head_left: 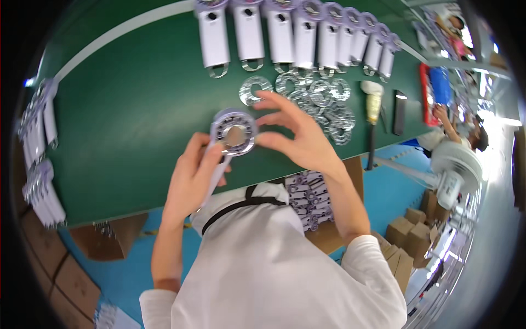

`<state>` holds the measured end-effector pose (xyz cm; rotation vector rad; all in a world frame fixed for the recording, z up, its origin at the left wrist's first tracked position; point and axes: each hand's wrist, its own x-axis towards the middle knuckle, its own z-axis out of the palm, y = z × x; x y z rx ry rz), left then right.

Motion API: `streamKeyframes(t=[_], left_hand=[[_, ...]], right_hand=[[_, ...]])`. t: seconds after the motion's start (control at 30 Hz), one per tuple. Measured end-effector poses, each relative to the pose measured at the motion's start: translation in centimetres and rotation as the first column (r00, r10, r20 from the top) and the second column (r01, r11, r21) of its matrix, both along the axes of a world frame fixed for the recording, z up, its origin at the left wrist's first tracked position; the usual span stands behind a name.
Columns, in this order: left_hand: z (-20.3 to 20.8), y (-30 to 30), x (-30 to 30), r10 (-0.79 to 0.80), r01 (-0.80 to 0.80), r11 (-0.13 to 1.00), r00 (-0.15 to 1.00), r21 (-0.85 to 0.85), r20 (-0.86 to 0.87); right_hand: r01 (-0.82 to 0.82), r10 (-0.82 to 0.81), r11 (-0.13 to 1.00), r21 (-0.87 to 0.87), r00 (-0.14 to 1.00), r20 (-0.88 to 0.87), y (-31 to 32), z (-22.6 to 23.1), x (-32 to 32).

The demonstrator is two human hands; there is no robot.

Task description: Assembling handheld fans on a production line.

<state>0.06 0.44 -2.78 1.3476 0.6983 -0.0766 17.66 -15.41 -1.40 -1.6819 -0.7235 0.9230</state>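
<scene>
My left hand (189, 178) is closed round the pale handle of a handheld fan (236, 137). The fan's round purple head faces up, with dark slots round a tan-looking centre. My right hand (301, 134) is beside the head, fingers apart and curved. Its thumb tip is at the head's right rim, perhaps touching it. Just beyond my right fingertips lies a clear plastic ring (246, 90). Several more clear rings (320, 93) are heaped to its right. Part of the handle is hidden by my left hand.
A row of similar fans (280, 38) lines the far side of the green table (126, 120); more are stacked at left (46, 194). At right lie a yellow-handled tool (373, 107) and a dark slim block (400, 112). A box of fans (311, 200) stands below the table edge. Another person works at far right.
</scene>
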Motion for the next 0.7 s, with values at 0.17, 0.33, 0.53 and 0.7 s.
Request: streamKeyframes(t=[0.17,0.33,0.53,0.7], left_hand=[[-1.2,0.2,0.3,0.105,-0.105,0.994,0.995,0.023,0.000],[-0.2,1.0,1.2,0.050,-0.046,0.998,0.996,0.053,-0.079],[0.2,1.6,1.2,0.000,0.017,0.993,0.990,0.116,-0.144],[0.3,2.0,1.3,-0.042,0.061,0.992,0.986,0.114,-0.160]], right_hand=[[0.822,-0.507,0.563,0.090,0.257,0.822,-12.0,-2.6,6.7],[0.864,-0.054,0.479,-0.155,0.205,0.977,-20.3,-6.9,8.0],[0.822,-0.793,0.560,-0.101,0.568,0.221,-16.3,-0.1,3.6],[0.604,-0.592,0.784,-0.143,0.797,0.119,-11.1,4.3,1.2]])
